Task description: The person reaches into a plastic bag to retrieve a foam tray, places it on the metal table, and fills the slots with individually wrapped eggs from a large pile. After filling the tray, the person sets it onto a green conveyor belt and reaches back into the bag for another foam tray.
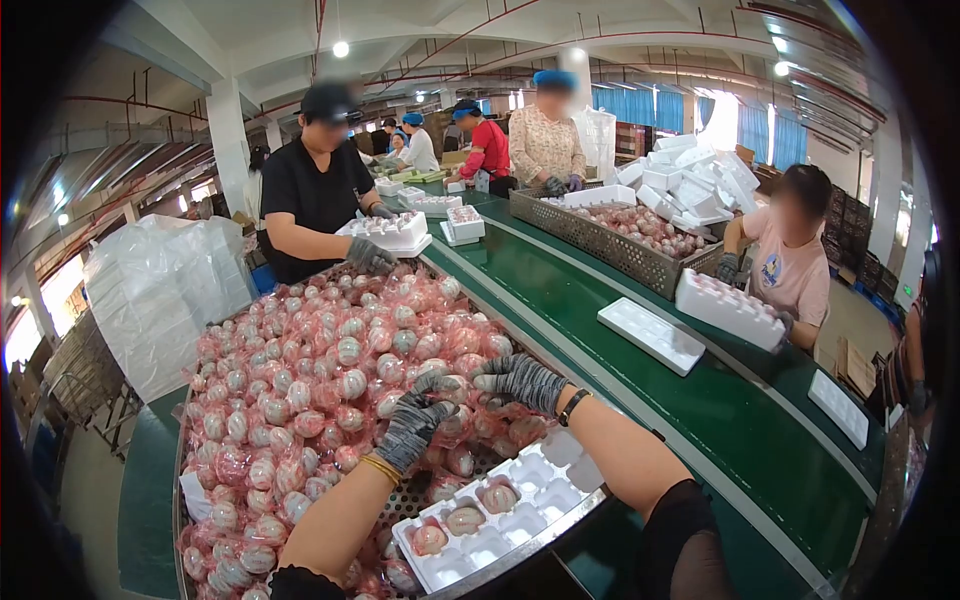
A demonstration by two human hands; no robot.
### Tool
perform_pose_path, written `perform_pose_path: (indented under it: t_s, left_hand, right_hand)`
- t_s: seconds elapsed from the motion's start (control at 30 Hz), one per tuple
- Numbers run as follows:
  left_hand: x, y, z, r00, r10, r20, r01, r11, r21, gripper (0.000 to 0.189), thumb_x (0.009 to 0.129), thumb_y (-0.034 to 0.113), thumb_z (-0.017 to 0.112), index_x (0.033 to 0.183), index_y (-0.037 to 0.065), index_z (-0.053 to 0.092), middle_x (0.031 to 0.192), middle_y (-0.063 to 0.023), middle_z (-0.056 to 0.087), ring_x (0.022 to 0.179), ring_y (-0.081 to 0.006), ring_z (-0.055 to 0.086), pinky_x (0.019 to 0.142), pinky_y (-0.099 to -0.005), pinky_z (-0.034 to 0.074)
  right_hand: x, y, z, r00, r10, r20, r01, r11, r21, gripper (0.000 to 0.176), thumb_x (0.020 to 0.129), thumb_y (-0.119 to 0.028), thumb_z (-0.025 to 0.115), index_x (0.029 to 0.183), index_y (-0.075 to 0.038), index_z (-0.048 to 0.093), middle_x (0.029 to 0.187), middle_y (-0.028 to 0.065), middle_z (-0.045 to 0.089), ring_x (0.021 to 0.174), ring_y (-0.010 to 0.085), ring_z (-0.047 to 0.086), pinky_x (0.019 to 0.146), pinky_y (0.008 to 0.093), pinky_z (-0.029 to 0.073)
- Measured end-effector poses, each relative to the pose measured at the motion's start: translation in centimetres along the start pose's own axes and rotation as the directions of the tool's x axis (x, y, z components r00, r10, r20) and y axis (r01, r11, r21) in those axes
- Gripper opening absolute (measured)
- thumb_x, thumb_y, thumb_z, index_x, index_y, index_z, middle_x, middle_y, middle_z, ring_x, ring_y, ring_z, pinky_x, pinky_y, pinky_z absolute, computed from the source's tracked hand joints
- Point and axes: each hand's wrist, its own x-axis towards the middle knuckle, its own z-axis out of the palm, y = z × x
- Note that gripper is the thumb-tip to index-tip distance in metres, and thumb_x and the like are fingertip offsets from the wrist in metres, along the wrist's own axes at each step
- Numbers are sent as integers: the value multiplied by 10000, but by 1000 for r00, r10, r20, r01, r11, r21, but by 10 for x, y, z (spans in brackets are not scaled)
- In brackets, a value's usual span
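Note:
My left hand, in a grey striped glove, has its fingers curled round a wrapped egg above the heap. Close beside it, my right hand in a matching glove has its fingertips pinched together; what is between them is too small to make out. Under my hands lies a big heap of eggs in clear plastic with red print. A white foam tray rests at the bin's near edge, below my right forearm. Three eggs sit in its left-hand row of pockets, and other visible pockets hold none.
A green conveyor belt runs past on the right, carrying a white foam lid. Across it, a metal bin holds more eggs and piled foam trays. Co-workers stand on both sides; one holds a filled tray. Plastic bags stand left.

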Motion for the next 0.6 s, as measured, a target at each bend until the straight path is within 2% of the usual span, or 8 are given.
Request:
perform_pose_path:
  t_s: [0.2, 0.33, 0.37, 0.43, 0.47, 0.5, 0.57, 0.6]
  left_hand:
    - [-4, 14, 8, 988, -149, -33, 142, 976, -164, 359, 809, 37, 606, 1162, 66, 550, 1077, -40, 585, 990, -116, 540, 868, -279, 451]
    - [23, -12, 4, 974, -224, 39, 190, 708, -680, 311, 814, 113, 644, 1113, 82, 566, 1030, -33, 583, 960, -162, 564, 830, -274, 486]
    - [21, -18, 3, 995, -26, -91, -5, 946, -325, 327, 818, 117, 639, 1133, 93, 551, 1051, -41, 569, 958, -171, 567, 805, -283, 503]
    - [29, -48, -5, 987, 155, -48, -160, 981, -107, 389, 829, 126, 632, 1194, 107, 497, 1111, -63, 536, 967, -184, 568, 777, -304, 530]
    - [17, -21, 3, 999, -28, -20, 16, 884, -467, 453, 836, 118, 627, 1246, 104, 434, 1142, -74, 518, 980, -187, 563, 797, -320, 534]
    - [5, 7, 12, 977, -211, 9, 143, 628, -765, 519, 843, 109, 623, 1297, 101, 372, 1174, -85, 500, 992, -190, 559, 818, -335, 538]
    - [5, -12, 11, 976, -212, 43, 168, 617, -769, 542, 843, 92, 621, 1310, 96, 345, 1176, -82, 498, 1006, -186, 551, 835, -325, 532]
    - [14, -22, 7, 980, -191, 58, 166, 622, -765, 554, 843, 83, 620, 1317, 93, 332, 1178, -81, 497, 1012, -184, 547, 843, -320, 529]
  right_hand:
    - [9, 19, 1, 994, -42, 105, 49, 997, -64, 384, 826, -265, 688, 1153, -77, 614, 934, 38, 669, 852, 111, 607, 757, 287, 508]
    - [1, -5, 11, 983, -181, -16, 137, 798, -587, 387, 835, -316, 649, 1127, -66, 611, 1087, 109, 635, 1035, 210, 572, 931, 331, 431]
    - [7, -1, 9, 965, -261, 10, 208, 745, -634, 379, 837, -314, 644, 1124, -68, 610, 1098, 108, 631, 1036, 205, 570, 934, 329, 428]
    - [17, 17, 7, 907, -418, -51, 330, 780, -532, 344, 820, -250, 669, 1101, -59, 619, 1068, 91, 646, 988, 180, 590, 895, 309, 453]
    - [18, 15, 8, 946, -315, -76, 299, 939, -169, 311, 796, -187, 693, 1065, -43, 635, 998, 95, 667, 915, 174, 618, 829, 294, 481]
    - [10, 7, 13, 940, -332, -80, 306, 924, -231, 298, 791, -176, 694, 1049, -38, 641, 970, 94, 672, 889, 166, 625, 806, 290, 489]
    - [1, -4, 15, 869, -494, -34, 405, 749, -524, 285, 787, -155, 695, 1033, -22, 644, 946, 82, 678, 864, 142, 624, 790, 289, 498]
    - [8, 5, 10, 881, -473, -20, 417, 795, -440, 308, 786, -144, 701, 1060, -22, 632, 958, 74, 676, 866, 142, 623, 791, 291, 498]
